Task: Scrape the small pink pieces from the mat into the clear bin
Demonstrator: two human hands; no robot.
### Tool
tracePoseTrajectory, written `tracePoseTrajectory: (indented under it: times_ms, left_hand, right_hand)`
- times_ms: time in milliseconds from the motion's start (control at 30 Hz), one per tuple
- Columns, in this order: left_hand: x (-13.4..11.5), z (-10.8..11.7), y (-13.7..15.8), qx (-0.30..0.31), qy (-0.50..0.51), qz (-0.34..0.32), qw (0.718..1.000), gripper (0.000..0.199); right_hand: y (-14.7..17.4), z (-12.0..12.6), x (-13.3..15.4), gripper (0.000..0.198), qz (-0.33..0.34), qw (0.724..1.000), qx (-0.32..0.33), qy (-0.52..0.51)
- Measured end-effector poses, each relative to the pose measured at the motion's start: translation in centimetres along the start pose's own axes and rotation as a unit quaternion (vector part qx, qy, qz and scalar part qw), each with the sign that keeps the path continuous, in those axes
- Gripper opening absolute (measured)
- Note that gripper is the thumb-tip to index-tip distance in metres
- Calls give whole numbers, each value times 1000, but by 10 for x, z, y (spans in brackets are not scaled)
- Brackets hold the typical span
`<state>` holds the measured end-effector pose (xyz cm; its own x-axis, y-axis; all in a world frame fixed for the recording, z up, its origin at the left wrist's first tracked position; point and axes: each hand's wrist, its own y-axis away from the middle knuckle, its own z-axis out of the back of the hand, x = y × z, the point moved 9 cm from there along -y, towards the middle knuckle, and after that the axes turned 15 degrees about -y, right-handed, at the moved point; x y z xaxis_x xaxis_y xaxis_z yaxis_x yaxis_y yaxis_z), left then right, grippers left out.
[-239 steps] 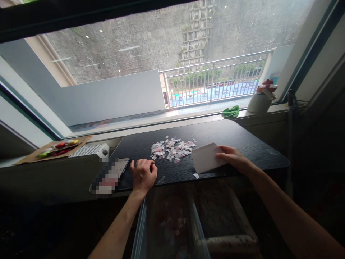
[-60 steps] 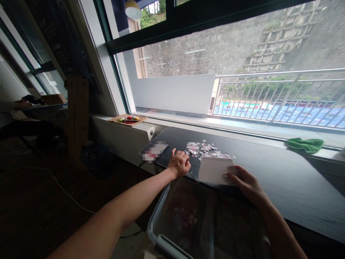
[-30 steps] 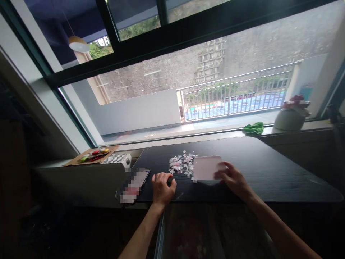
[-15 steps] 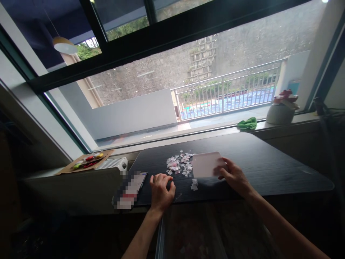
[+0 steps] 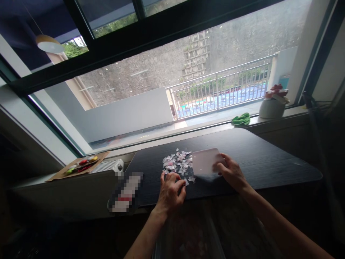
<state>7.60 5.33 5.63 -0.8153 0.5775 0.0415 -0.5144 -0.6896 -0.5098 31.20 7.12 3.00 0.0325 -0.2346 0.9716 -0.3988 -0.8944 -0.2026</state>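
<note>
My right hand (image 5: pixel 230 171) grips a flat white plastic scraper (image 5: pixel 205 162) with rounded corners by its right end. The scraper's left edge meets a heap of small paper pieces (image 5: pixel 176 161), pale with some pinkish ones, on the dark table (image 5: pixel 256 158). In front of the heap, my left hand (image 5: pixel 172 189) is low over the tabletop, its fingers bent and apart. A few loose pieces (image 5: pixel 191 179) lie by its fingertips; whether they touch is hard to make out.
A phone (image 5: pixel 125 194), blurred out, lies at the table's left end. Below the front edge, a clear container (image 5: pixel 188 233) holds some pieces, dimly seen. A green cloth (image 5: pixel 241 119) and a pale jar (image 5: pixel 272 106) stand on the windowsill. Cardboard with colourful items (image 5: pixel 78 167) is at left.
My left hand has moved right, towards the loose pieces, which now lie closer to the heap. My right hand keeps the scraper beside the heap. The view has shifted slightly.
</note>
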Motion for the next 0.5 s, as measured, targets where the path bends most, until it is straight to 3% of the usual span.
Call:
tracePoseTrajectory:
  times_ms: [133,267,500]
  left_hand:
    - [12,2,1,-14,-17,10,1000,14]
    - [17,1,-4,-21,-19,13,1000,16]
    - [-4,-10,-15,7,5,-29,1000,25]
  right_hand:
    - [0,-5,0,49,4,1000,28,1]
    - [-1,1,0,46,11,1000,-1,26]
    - [-1,7,2,46,9,999,-34,23]
